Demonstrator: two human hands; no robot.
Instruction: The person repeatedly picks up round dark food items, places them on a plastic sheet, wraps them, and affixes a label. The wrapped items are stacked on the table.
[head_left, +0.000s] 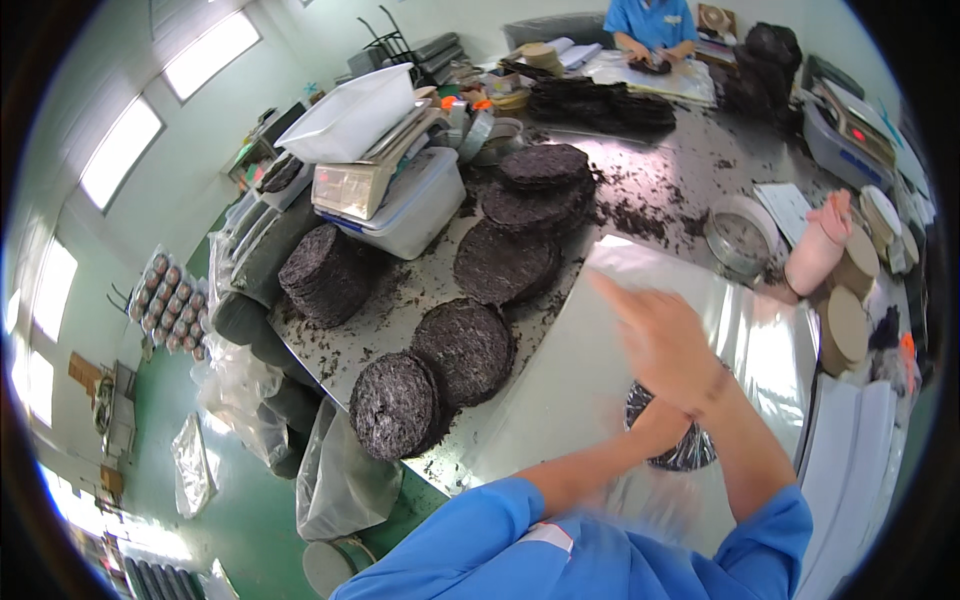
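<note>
A round dark cake, wrapped in shiny clear film, lies on a stack of clear plastic sheets before me. My left hand rests at the wrapped cake, its fingers hidden beneath my right wrist, so its grip does not show. Crossing over it, my right hand is raised above the sheets and blurred by motion. Its index finger stretches to the upper left, and I see nothing held. Bare dark fibrous discs lie overlapping in a row left of the sheets.
A taller dark stack stands near the table's left edge, beside a lidded plastic box bearing a scale and a white tub. Right are a metal ring and a pink roll. A co-worker handles dark material across the table.
</note>
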